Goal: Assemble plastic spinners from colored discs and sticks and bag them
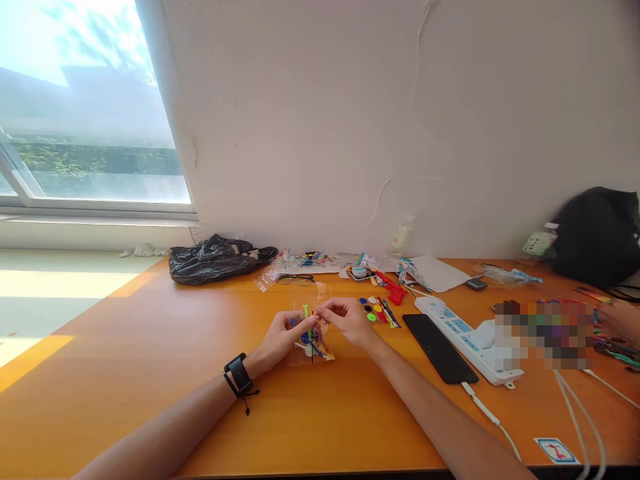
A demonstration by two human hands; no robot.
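Observation:
My left hand (284, 337), with a black watch on the wrist, pinches a clear plastic bag (313, 343) of small coloured toy parts over the orange table (150, 373). A green stick (307, 317) pokes up out of the bag by my left fingertips. My right hand (345, 320) is closed in a pinch on the bag's top edge from the right. Just to the right of my right hand lie loose coloured discs and sticks (377, 310).
A black phone (440, 347) and a white power strip (467, 340) with cables lie to the right. A black plastic bag (217, 258), glasses (295, 279), bottles and packets line the wall. Another person's hand (620, 319) rests at the far right, beside a black bag (597, 233).

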